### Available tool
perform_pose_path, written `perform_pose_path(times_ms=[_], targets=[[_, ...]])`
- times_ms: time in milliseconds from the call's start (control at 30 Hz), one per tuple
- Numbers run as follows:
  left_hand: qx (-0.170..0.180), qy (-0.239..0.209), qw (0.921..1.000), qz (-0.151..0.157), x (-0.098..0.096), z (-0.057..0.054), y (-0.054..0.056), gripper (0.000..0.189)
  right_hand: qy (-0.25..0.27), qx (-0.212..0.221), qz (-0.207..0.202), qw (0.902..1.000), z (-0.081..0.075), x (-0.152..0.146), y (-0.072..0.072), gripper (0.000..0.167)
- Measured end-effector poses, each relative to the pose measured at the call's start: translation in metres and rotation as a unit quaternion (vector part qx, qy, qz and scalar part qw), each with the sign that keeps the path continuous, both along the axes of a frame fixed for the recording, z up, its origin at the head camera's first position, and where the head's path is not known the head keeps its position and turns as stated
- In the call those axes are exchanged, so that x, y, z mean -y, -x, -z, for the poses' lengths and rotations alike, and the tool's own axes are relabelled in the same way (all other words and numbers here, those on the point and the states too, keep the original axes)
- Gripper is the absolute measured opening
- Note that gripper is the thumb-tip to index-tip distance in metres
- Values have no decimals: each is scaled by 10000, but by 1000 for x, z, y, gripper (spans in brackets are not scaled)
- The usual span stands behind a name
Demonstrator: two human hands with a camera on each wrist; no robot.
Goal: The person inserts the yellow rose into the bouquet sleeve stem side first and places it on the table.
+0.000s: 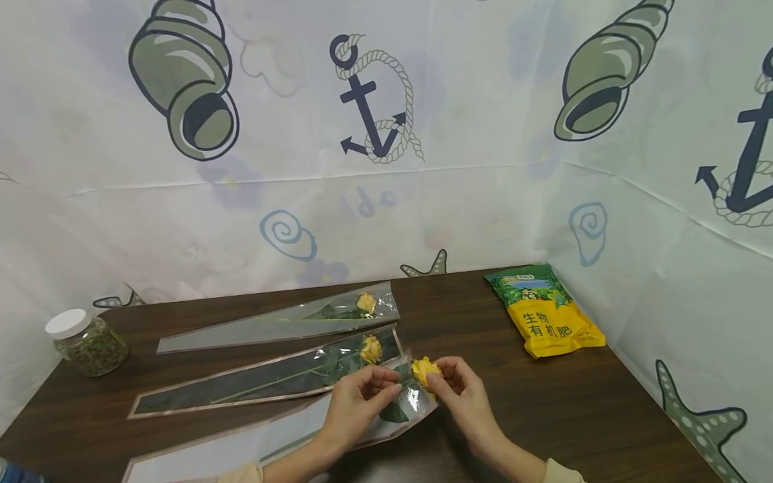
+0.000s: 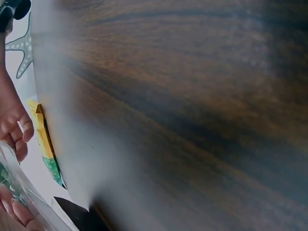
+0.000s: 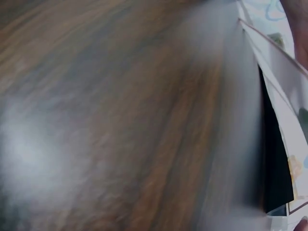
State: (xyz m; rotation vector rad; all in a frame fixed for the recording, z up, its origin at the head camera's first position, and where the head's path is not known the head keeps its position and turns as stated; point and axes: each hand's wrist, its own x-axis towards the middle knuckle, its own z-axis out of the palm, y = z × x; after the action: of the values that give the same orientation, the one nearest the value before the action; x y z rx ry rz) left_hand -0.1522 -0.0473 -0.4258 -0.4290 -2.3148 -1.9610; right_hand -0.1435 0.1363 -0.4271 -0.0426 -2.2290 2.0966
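Note:
In the head view, my left hand (image 1: 361,402) pinches the clear open edge of a white-backed flower sleeve (image 1: 241,446) near the front of the table. My right hand (image 1: 468,396) has its thumb and fingers on a yellow rose (image 1: 425,370) at the mouth of that sleeve. Green leaves (image 1: 394,412) show through the clear film below the bloom. In the left wrist view, the right hand (image 2: 14,125) is at the upper left and the left hand's fingers (image 2: 21,211) are at the sleeve. The right wrist view catches mostly table, with the sleeve (image 3: 284,62) at its right edge.
Two more sleeves, one black-backed (image 1: 241,382) and one clear (image 1: 241,330), lie behind, each with a yellow rose. A jar (image 1: 93,345) of dried green bits with a white lid stands at left. A yellow-green fertilizer bag (image 1: 543,312) lies at back right, near the patterned cloth wall (image 1: 483,201).

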Motion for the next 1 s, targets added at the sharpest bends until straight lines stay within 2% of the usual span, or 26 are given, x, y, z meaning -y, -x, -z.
perform_pose_path(times_ms=[200, 400, 500, 667, 867, 1000], targets=[[-125, 10, 9999, 79, -1, 1, 0, 14, -63, -147, -345, 9993, 5, 0, -4, 21], [-149, 45, 9999, -34, 0, 0, 2, 13, -108, -99, -214, 9997, 8, -3, -8, 27], [-122, 62, 9999, -92, 0, 0, 3, 13, -201, -101, -398, 9990, 9, -3, -11, 27], [-83, 43, 10000, 30, -3, 0, 2, 15, -310, -2, -764, 9966, 13, 2, -16, 33], [-136, 95, 9996, 212, -6, 1, 0, 14, -671, 242, -945, 9930, 16, 2, -15, 25], [-333, 282, 9985, 338, -3, 4, 1, 15, -644, 464, -1235, 9892, 18, -1, -14, 27]])
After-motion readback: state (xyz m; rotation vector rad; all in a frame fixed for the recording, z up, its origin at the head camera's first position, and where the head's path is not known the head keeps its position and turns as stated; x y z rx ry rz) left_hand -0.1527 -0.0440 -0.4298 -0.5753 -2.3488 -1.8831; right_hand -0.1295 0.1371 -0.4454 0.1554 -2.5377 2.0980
